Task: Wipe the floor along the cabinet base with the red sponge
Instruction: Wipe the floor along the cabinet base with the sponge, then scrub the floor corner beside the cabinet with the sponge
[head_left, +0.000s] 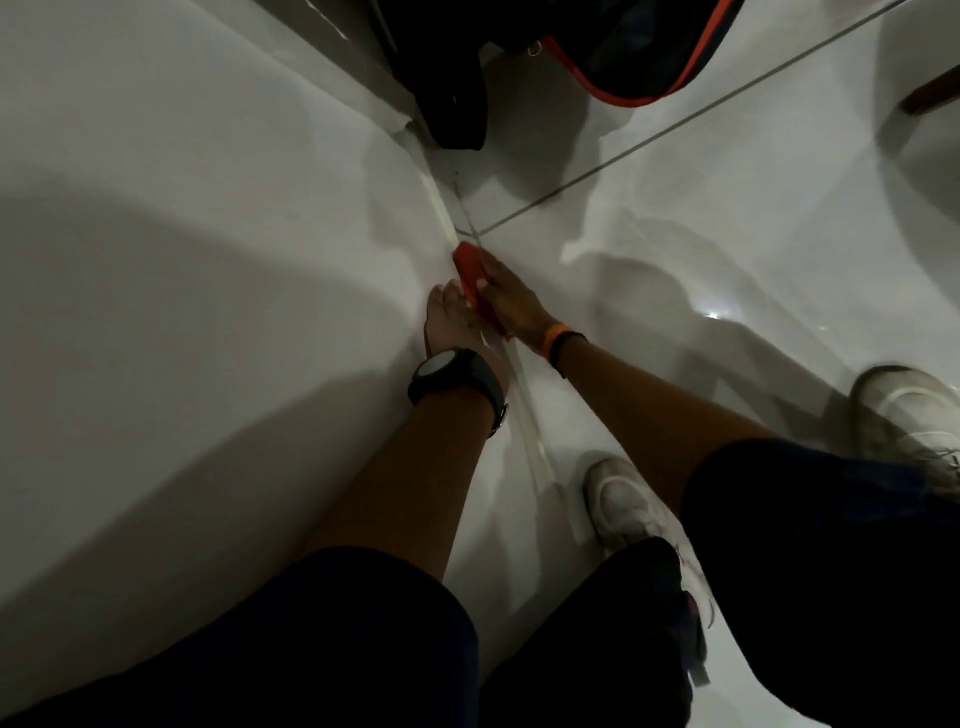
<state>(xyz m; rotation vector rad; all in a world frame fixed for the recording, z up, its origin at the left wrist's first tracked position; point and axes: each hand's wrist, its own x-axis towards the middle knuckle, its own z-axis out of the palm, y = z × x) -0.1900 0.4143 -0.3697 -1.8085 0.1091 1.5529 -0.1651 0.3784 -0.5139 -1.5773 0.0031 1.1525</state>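
A red sponge (470, 273) lies pressed into the seam where the white cabinet front (208, 260) meets the glossy white tiled floor (701, 218). My right hand (511, 301) grips the sponge from the floor side, an orange and black band on its wrist. My left hand (452, 319) rests flat against the cabinet base right beside the sponge, fingers touching its near end, a black watch on the wrist. Much of the sponge is hidden under my right fingers.
A dark bag with orange trim (623, 57) and dark cloth (457, 104) sit on the floor farther along the cabinet base. A grey grout line (675, 124) crosses the tiles. My white shoes (623, 499) (904, 410) stand near the base.
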